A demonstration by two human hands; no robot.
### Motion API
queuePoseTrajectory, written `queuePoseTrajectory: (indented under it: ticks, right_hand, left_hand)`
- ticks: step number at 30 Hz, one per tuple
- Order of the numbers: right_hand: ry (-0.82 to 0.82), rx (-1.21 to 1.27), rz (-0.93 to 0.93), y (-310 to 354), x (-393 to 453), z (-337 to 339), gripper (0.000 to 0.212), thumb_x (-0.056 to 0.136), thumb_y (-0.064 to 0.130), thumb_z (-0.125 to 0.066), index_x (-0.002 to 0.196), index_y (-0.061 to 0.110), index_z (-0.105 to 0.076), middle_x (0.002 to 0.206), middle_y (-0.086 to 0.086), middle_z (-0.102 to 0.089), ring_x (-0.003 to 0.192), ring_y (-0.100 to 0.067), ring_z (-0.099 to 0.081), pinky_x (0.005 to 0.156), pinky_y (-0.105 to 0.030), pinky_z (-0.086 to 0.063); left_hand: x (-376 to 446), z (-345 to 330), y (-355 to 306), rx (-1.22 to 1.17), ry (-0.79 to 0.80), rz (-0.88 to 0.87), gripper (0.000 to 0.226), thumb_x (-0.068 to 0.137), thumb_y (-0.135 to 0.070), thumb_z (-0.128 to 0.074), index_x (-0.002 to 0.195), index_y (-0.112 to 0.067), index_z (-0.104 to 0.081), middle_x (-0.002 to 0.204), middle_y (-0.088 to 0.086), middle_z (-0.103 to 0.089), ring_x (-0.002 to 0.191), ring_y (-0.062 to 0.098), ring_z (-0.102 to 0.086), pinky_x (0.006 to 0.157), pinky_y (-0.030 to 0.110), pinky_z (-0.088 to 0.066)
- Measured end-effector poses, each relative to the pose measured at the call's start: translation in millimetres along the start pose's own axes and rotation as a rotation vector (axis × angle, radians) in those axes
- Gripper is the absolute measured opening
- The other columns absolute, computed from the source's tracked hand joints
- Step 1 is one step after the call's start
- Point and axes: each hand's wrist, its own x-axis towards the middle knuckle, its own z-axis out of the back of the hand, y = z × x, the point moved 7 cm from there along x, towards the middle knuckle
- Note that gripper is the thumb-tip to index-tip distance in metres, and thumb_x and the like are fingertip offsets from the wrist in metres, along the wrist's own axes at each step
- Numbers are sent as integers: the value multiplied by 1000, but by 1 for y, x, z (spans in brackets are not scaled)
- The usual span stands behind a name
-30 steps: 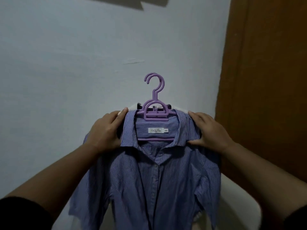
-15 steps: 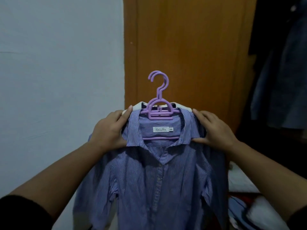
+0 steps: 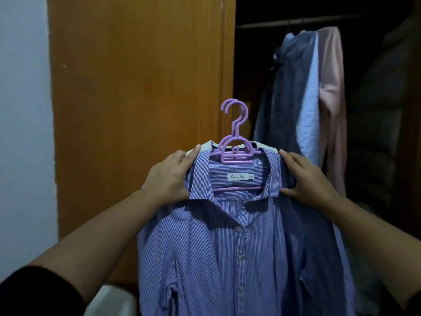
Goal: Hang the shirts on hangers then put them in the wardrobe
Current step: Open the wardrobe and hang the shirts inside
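A blue striped shirt (image 3: 237, 247) hangs on purple hangers (image 3: 235, 142); two hooks show side by side at the top. A white garment's edge (image 3: 206, 144) peeks out behind the collar. My left hand (image 3: 168, 179) grips the shirt's left shoulder by the collar, and my right hand (image 3: 307, 179) grips the right shoulder. I hold the shirt upright in front of the wardrobe, whose rail (image 3: 296, 23) crosses the dark opening at upper right.
The orange wooden wardrobe door (image 3: 136, 99) stands just behind the shirt on the left. Several garments hang from the rail, among them a grey one (image 3: 289, 99) and a pink one (image 3: 332, 92). A pale wall (image 3: 22, 133) fills the left edge. Something white (image 3: 109, 302) lies low at the left.
The view has swung right from the pale wall to the open wardrobe. Both hands keep the same grip and carry the shirt toward the wardrobe opening.
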Motion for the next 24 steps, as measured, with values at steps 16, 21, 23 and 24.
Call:
queuePoseTrajectory:
  ticks: [16,21,23,24]
  right_hand:
    - [-164,-173,-52,-89,93,-17,101,66,37,-81,149,20,-25,144,-7,-41,126,-29,-44,86,-48,-38]
    - [-165,-115,-88,-96,97,-27,99,71,37,-78,150,24,-20,150,-2,-32,135,-24,-31,94,-50,-30]
    - [-152,-82,-127,-106,96,-29,98,73,38,-78,150,28,-18,149,-2,-32,135,-23,-29,96,-49,-28]
    - [-154,-70,-140,-110,95,-28,99,71,37,-79,149,29,-18,147,-4,-35,133,-25,-32,95,-49,-30]
  left_hand:
    - [131,-42,14,-71,124,123,123,68,-45,-79,150,-37,13,123,1,-28,121,20,-30,103,38,-27]
    - [145,-41,23,-48,164,145,125,66,-51,-78,149,-39,14,111,-3,-22,119,20,-30,99,38,-29]
    - [148,-38,25,-50,177,140,126,64,-61,-76,150,-38,13,111,-3,-22,117,19,-29,97,38,-30]
    - [148,-37,25,-48,187,137,128,62,-66,-75,150,-38,12,111,-3,-22,115,17,-28,96,38,-29]
